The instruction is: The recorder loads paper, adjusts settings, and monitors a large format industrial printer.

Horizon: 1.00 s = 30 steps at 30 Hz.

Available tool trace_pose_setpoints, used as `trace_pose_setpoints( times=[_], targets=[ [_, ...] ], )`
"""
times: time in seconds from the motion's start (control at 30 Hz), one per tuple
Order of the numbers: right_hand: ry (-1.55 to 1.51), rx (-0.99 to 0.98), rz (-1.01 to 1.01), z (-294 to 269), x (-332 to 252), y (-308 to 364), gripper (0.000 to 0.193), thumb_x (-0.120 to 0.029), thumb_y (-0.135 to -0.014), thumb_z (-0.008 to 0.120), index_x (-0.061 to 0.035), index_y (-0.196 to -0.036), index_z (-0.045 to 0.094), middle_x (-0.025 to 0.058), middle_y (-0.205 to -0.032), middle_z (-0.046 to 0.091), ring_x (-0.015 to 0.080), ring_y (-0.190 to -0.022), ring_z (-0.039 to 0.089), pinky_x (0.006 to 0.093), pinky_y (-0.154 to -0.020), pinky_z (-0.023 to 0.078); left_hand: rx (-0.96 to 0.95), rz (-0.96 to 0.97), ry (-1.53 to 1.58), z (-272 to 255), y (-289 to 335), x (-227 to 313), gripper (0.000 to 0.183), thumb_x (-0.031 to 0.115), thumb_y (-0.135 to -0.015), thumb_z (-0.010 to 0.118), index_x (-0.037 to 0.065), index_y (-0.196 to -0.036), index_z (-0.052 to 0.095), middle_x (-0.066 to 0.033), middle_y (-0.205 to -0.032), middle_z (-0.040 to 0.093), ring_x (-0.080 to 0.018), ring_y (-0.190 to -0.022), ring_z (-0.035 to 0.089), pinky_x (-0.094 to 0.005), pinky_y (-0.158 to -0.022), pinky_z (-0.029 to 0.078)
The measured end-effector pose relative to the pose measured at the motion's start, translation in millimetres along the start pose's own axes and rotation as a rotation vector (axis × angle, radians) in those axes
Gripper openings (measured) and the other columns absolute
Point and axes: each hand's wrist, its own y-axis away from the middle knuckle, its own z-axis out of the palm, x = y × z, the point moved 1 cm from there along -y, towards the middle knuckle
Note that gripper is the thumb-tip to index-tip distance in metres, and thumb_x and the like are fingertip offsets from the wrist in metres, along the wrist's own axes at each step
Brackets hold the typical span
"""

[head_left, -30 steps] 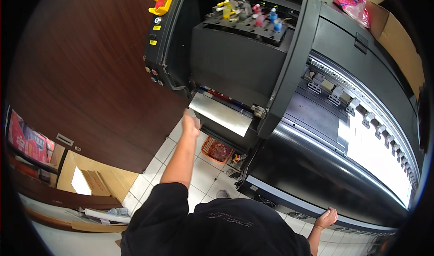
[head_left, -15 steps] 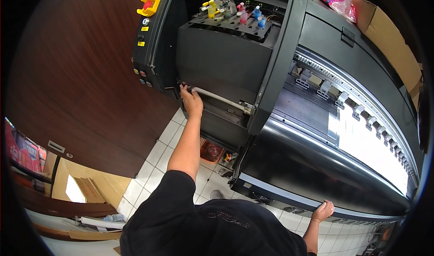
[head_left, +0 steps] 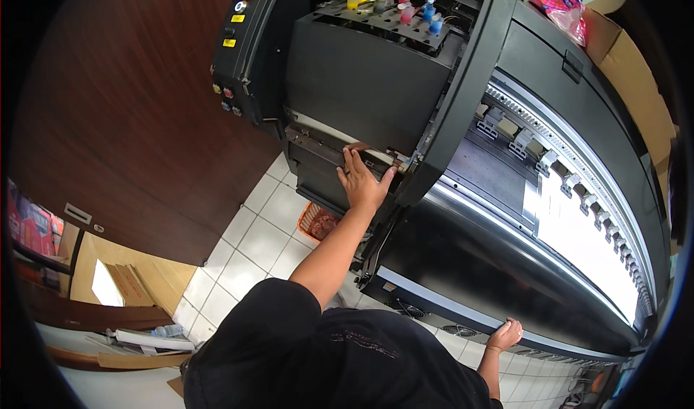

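Observation:
A large-format printer fills the middle and right. My left hand lies spread on the inner ledge of its left end section, below a dark upright panel. The fingertips touch near a pale bar, and the thumb points toward the frame post at the right. Farther right, my right hand has its fingers curled over the grey front rail. Above the panel stand small ink cups in yellow, pink and blue, with tubes and coloured valves.
White lit media lies on the platen under a row of clamps. A brown wooden door stands at the left. An orange basket sits on the tiled floor. A cardboard box and pink packet rest on top.
My left hand has moved right along the ledge, from its left end toward the post, and its fingers have spread. The view has shifted slightly. My right hand stays on the rail.

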Motion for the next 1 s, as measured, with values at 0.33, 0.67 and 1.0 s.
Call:
trace_pose_setpoints(
  times=[0.33,0.67,1.0],
  targets=[
    [-0.002,-0.102,0.017,-5,3,-3,0.029,-0.021,-0.091,0.042,-0.0037,-0.092,0.065,0.017,-0.097,0.064,0.0371,-0.101,0.057,0.0489,-0.097,0.039,-0.002,-0.056,0.114,-8,1,0,0.087,0.058,-0.084,0.067,-0.002,-0.141,0.038,-0.0247,-0.153,0.031,-0.036,-0.147,0.024,-0.0628,-0.115,0.018],
    [0.027,-0.093,-0.02,1,3,-5,0.032,-0.022,-0.092,0.042,-0.0024,-0.089,0.066,0.0184,-0.097,0.066,0.0381,-0.1,0.058,0.0493,-0.093,0.041,0.098,-0.005,0.147,-1,-1,-8,0.067,0.055,-0.095,0.053,-0.002,-0.13,0.043,-0.0254,-0.147,0.037,-0.0382,-0.144,0.029,-0.0632,-0.113,0.02],
    [0.038,-0.13,0.022,-9,1,-6,0.032,-0.023,-0.093,0.04,-0.0029,-0.091,0.066,0.0192,-0.1,0.064,0.0378,-0.106,0.055,0.0494,-0.097,0.038,-0.019,-1.618,1.128,132,64,-222,0.051,0.034,-0.095,0.057,0.017,-0.141,0.042,-0.0083,-0.128,0.059,-0.025,-0.108,0.058,-0.0411,-0.085,0.05]
  ],
)
